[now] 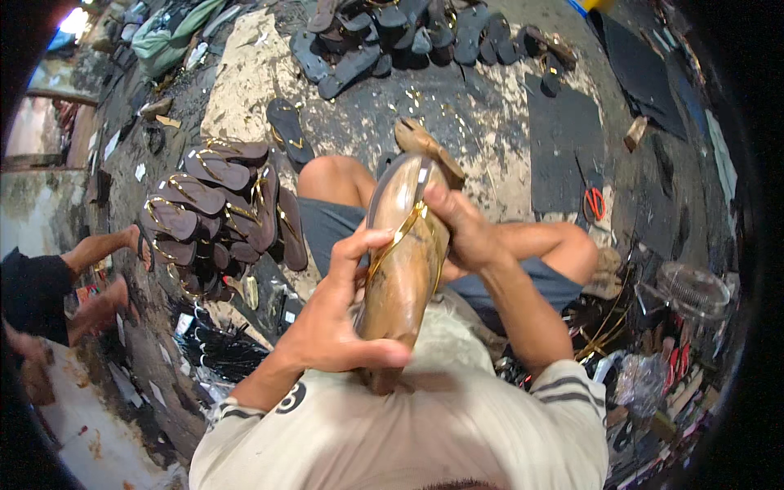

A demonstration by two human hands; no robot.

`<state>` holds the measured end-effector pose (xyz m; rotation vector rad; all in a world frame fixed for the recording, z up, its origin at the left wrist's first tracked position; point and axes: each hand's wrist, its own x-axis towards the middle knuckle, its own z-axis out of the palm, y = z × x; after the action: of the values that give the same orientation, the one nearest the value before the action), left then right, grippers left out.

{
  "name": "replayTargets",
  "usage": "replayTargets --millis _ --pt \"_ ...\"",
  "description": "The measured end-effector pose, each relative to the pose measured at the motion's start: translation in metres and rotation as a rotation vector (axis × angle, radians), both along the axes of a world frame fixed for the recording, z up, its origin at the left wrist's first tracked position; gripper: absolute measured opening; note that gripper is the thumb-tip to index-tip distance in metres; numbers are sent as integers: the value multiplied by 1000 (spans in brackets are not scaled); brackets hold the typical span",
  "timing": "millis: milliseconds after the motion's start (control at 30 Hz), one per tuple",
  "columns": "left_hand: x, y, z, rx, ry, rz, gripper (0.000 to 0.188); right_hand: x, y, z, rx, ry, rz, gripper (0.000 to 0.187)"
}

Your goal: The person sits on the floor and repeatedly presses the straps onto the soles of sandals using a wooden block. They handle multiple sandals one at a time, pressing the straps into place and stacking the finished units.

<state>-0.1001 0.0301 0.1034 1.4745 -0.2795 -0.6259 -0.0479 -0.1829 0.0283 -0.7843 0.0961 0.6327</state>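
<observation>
A shiny brown wooden shoe last (406, 282) is held upright in front of my chest, with its heel end close to my shirt. A dark flip-flop sole (377, 196) shows along its far left edge, and a gold strap (400, 234) crosses over the wood. My left hand (331, 306) wraps the near left side, thumb across the heel end and fingertips at the strap. At the far right side my right hand (465, 229) grips the last near the toe, thumb beside the strap. A second wooden last (441, 151) lies on the floor just beyond.
Finished-looking brown flip-flops with gold straps (196, 204) are piled at left. A single dark flip-flop (288, 131) lies farther off, and more dark footwear (408, 37) is heaped at the back. Red-handled scissors (594, 204) lie right, near a black sheet (563, 143). Another person's legs (102, 249) show far left.
</observation>
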Motion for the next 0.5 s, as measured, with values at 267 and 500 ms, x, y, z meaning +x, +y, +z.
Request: replayTargets --millis 267,500 --pt "-46 -1 -76 -349 591 253 79 -3 16 -28 127 4 -75 67" --pt "-79 22 -73 -426 702 360 49 0 18 -18 89 -36 -72 62"
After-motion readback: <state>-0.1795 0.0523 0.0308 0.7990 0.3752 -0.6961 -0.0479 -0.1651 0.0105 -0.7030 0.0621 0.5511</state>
